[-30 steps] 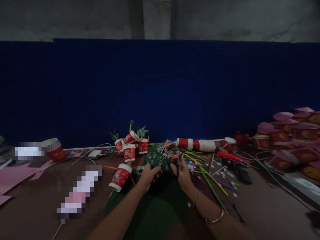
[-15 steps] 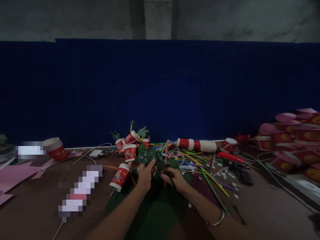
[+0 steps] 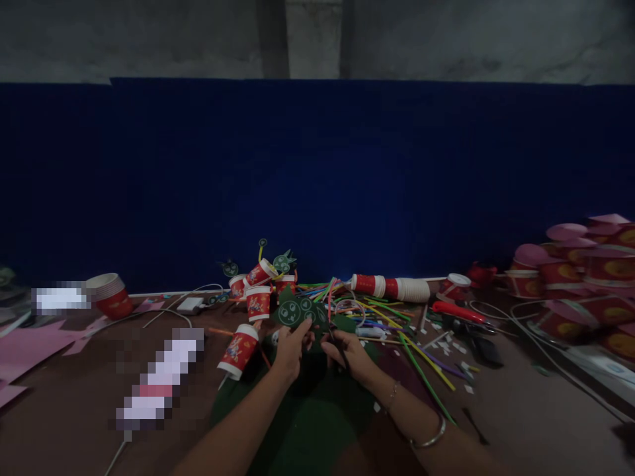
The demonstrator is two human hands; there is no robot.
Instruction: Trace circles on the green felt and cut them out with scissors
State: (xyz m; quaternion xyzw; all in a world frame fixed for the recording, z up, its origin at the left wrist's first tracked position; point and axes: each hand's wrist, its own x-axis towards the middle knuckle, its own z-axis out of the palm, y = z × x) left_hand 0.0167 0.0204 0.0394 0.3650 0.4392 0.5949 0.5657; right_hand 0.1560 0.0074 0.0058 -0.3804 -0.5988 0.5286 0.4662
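At my far left lie pieces of pink paper [image 3: 40, 344], then a leaning stack of nested cups [image 3: 115, 304] and a small white adapter [image 3: 190, 305] with its cable. Next come 5 red paper cups [image 3: 239, 350] with pale rims, some tilted, the nearest just beside my left forearm. My left hand [image 3: 292, 350] has its fingers pinched closed on the lower edge of a dark green sheet [image 3: 296, 311] with pale round shapes drawn on it, which is in front of me, just beyond my fingertips. My right hand [image 3: 347, 350] is just beside, fingers curled around dark scissors [image 3: 343, 356]; I cannot tell how far the blades are parted, or whether they touch the sheet. I take the step in hand to be cutting out those drawn shapes; the next cut would call for turning the sheet with my left fingers so the blades meet the outline. Rightward are coloured sticks [image 3: 425, 367], white scraps [image 3: 456, 346], a row of cups [image 3: 367, 285] on its side, a red-handled tool [image 3: 459, 312] and, far right, a pile of red and pink items [image 3: 615, 271].
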